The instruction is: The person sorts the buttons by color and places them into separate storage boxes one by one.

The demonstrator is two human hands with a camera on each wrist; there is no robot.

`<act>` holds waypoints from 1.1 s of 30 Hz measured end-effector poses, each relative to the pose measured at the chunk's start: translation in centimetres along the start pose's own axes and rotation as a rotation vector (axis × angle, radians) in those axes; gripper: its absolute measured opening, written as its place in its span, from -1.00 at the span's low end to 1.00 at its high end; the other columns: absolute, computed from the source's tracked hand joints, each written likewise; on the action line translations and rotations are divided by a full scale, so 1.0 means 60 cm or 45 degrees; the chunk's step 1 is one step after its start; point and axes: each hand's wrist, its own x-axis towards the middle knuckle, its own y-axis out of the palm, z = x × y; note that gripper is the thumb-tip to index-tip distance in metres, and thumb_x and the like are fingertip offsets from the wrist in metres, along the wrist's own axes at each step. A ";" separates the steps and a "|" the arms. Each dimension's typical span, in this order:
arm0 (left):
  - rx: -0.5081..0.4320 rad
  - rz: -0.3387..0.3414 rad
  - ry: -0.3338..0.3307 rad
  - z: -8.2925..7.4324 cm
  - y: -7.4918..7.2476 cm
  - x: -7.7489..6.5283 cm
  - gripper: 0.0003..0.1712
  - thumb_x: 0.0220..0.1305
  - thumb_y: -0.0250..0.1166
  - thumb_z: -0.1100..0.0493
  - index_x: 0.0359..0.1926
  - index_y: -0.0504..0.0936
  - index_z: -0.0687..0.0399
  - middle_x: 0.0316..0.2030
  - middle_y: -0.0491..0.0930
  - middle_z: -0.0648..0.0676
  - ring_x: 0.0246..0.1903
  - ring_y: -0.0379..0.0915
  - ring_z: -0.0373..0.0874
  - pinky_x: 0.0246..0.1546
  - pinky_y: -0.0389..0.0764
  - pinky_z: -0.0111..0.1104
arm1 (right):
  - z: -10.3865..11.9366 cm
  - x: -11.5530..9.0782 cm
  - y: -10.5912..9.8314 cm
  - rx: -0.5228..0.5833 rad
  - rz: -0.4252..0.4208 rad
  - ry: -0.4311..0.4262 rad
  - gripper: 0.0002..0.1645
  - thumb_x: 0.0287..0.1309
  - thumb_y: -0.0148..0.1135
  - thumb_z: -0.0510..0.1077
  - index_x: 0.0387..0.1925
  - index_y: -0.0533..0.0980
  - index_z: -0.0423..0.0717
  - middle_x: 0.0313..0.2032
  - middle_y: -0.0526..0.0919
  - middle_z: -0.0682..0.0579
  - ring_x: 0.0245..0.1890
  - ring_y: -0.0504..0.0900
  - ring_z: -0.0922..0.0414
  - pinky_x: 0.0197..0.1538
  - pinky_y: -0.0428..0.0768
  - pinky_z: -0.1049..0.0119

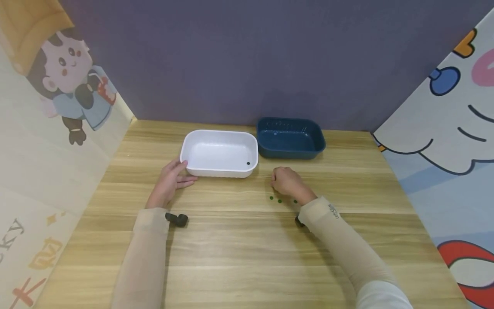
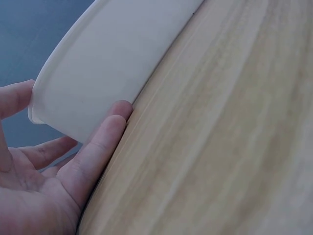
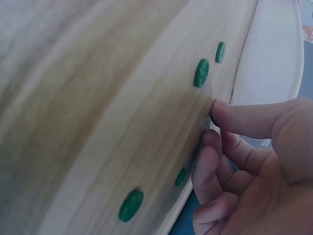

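My left hand is at the near left corner of a white rectangular container. One fingertip touches the rim, while other fingers lie fairly straight along the lower wall by the table. A small dark round button lies inside this container, towards its right. My right hand is low over the table in front of the containers; thumb and forefinger pinch a small dark-edged button, mostly hidden by the fingertips. Several green buttons lie near that hand, among them one green button beyond the thumb and another green button.
A dark blue container stands just right of the white one, against the grey-purple back panel. Printed panels rise on both sides of the wooden table. Black devices, such as the left black device, sit at both wrists.
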 end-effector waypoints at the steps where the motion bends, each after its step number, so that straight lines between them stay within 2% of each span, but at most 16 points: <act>1: -0.001 -0.001 -0.003 0.000 0.000 0.000 -0.20 0.55 0.08 -0.13 0.60 0.02 0.05 0.39 0.26 0.39 -0.04 0.67 0.15 0.02 0.66 -0.14 | 0.000 0.000 0.000 -0.004 -0.004 -0.003 -0.85 0.27 0.33 -0.14 -0.41 0.55 -0.05 -0.36 0.61 0.04 -0.29 0.56 0.04 -0.13 0.59 0.10; 15: -0.010 -0.009 0.005 0.001 0.000 0.005 -0.16 0.53 0.11 -0.15 0.59 0.02 0.11 0.36 0.29 0.41 -0.12 0.71 0.05 -0.02 0.68 -0.18 | -0.006 0.003 0.008 -0.019 -0.046 -0.014 -0.83 0.27 0.32 -0.14 -0.44 0.53 -0.01 -0.39 0.59 0.05 -0.32 0.54 0.02 -0.18 0.56 0.12; 23: -0.006 -0.007 -0.013 -0.002 -0.001 0.006 -0.19 0.55 0.08 -0.12 0.59 0.02 0.12 0.37 0.26 0.41 -0.02 0.66 0.16 0.03 0.66 -0.14 | -0.010 0.000 0.013 0.031 -0.105 -0.039 -0.87 0.26 0.34 -0.13 -0.40 0.57 0.01 -0.40 0.61 0.07 -0.33 0.56 0.04 -0.20 0.56 0.14; 26: -0.011 -0.003 -0.022 0.000 -0.003 0.008 -0.21 0.56 0.06 -0.11 0.59 0.01 0.11 0.38 0.26 0.40 0.00 0.65 0.19 0.04 0.65 -0.12 | -0.012 -0.001 0.011 0.089 -0.137 -0.062 -0.88 0.27 0.35 -0.14 -0.40 0.60 0.01 -0.42 0.62 0.08 -0.34 0.56 0.06 -0.21 0.56 0.16; 33: 0.001 0.000 -0.026 0.001 -0.002 0.010 -0.21 0.56 0.06 -0.12 0.59 0.02 0.12 0.39 0.25 0.40 0.01 0.64 0.19 0.04 0.65 -0.15 | -0.020 -0.003 0.005 0.337 -0.277 -0.135 -0.94 0.25 0.39 -0.20 -0.36 0.68 -0.08 -0.43 0.68 0.05 -0.40 0.58 0.10 -0.30 0.58 0.23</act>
